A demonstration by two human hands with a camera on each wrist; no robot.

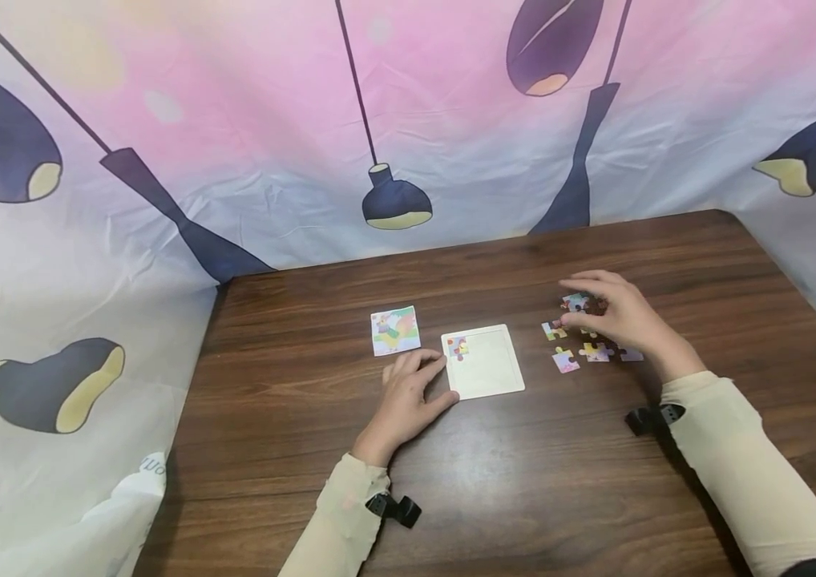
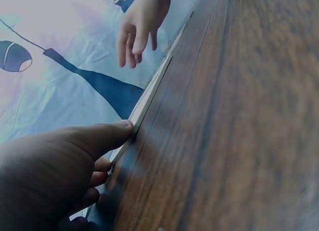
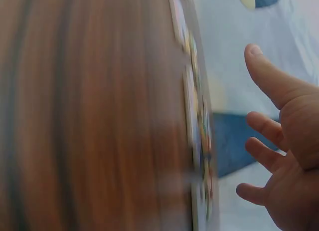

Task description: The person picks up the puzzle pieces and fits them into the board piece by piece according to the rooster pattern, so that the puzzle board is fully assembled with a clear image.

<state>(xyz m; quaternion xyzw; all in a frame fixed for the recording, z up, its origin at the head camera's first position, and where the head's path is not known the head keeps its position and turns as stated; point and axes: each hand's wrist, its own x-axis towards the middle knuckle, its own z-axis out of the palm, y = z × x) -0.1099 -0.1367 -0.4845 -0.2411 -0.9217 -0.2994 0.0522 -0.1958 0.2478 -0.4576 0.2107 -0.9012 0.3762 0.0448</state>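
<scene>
A white square puzzle tray lies on the table with one jigsaw piece in its far left corner. At the tray's left side, my left hand holds its near left corner between thumb and fingers; the left wrist view shows the thumb against the tray's thin edge. My right hand hovers over several loose jigsaw pieces to the right of the tray. Its thumb and fingers are spread with nothing between them, as the right wrist view shows the hand above the pieces.
A square picture card with a cartoon animal lies left of the tray, just beyond my left hand. The brown wooden table meets a printed curtain at its back and left edges.
</scene>
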